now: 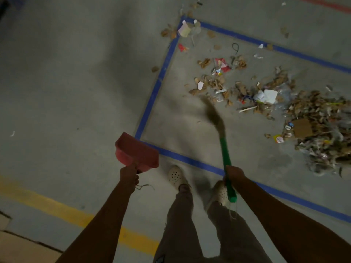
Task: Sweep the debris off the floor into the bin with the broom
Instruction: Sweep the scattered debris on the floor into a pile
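Inside the blue tape (157, 82) rectangle on the floor (76, 73), toward its right side, most of the debris (319, 126) lay heaped in one loose pile of leaves, paper and card. A thinner trail of scraps (214, 82) ran back to the far left corner, with a few bits just outside the tape. From my seat I judged the gathering well begun but not finished, and none of it lifted. The right hand (233, 175) had its fingers clamped round the green handle of the broom (225, 149). Its blurred bristles were down by the near edge of the trail, though I could not tell if they touched the floor. The left hand (129, 176) had its fingers curled tight on the handle of the red dustpan (136, 150), held in the air over the near left corner of the tape, and I saw nothing in it. No bin showed anywhere, so every scrap was left to be swept up and carried off
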The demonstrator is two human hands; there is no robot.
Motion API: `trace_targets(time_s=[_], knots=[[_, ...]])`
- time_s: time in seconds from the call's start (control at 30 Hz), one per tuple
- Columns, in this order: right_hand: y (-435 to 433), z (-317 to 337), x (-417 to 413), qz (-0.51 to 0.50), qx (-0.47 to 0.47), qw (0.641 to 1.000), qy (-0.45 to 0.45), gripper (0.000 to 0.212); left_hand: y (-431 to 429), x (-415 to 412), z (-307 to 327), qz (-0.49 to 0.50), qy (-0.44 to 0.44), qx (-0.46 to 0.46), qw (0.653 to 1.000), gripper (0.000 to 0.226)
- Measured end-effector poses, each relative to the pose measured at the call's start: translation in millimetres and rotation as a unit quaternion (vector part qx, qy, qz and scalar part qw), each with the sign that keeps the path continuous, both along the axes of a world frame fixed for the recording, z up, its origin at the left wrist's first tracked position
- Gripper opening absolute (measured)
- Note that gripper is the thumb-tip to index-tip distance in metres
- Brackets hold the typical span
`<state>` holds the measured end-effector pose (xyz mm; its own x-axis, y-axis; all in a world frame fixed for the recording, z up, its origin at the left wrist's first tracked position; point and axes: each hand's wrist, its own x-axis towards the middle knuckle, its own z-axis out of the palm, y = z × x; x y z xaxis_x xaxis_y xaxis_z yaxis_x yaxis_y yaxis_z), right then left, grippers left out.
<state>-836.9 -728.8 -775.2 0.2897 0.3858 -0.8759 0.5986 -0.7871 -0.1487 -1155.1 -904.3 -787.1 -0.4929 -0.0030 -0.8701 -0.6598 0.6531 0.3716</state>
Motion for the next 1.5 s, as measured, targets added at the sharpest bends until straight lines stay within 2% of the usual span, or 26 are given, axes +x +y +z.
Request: trace_targets(time_s=[0.13,0.23,0.43,0.67,0.8,0.9,1.03,1.17,1.27,1.4,1.5], knots=[[20.1,6.7,39.1,-0.161,0.061,0.985,-0.010,0.032,14.7,15.1,4.1,-0.018,-0.006,0.024,1.000,0.027],[14.0,20.5,74.0,-0.179,0.081,0.980,-0.019,0.034,23.2,33.1,12.6,-0.034,-0.001,0.038,0.999,0.025],[-29.1,44.4,119.4,-0.079,0.098,0.992,0.028,0.040,9.0,86.5,36.1,-0.023,0.031,0.058,0.998,0.024],[-89.0,47.5,122.2,0.120,0.095,0.985,0.082,0.037,-43.9,139.2,51.2,0.043,0.058,0.057,0.996,0.035],[-109.0,47.2,102.7,0.222,0.054,0.969,0.097,0.038,-74.5,149.3,47.9,0.065,0.066,0.035,0.995,0.035],[-113.3,43.4,85.4,0.294,-0.005,0.950,0.107,0.036,-92.8,151.7,41.2,0.066,0.055,0.016,0.996,0.027],[-113.8,11.8,70.3,0.313,-0.072,0.942,0.099,0.036,-101.4,145.7,20.0,0.058,0.049,0.007,0.997,0.030],[-101.6,-30.1,68.2,0.256,-0.089,0.960,0.070,0.034,-92.2,135.5,-1.0,0.030,0.045,-0.001,0.999,0.029],[-88.7,-45.7,79.9,0.134,-0.060,0.988,0.052,0.034,-78.8,125.8,-10.9,0.004,0.040,0.005,0.999,0.026],[-60.4,-33.7,92.2,-0.025,0.019,0.999,0.019,0.030,-58.6,110.8,-14.1,-0.028,0.013,0.032,0.999,0.021],[-46.6,-9.4,97.8,-0.098,0.074,0.992,0.002,0.038,-42.0,97.6,-5.7,-0.050,-0.001,0.049,0.998,0.020]])
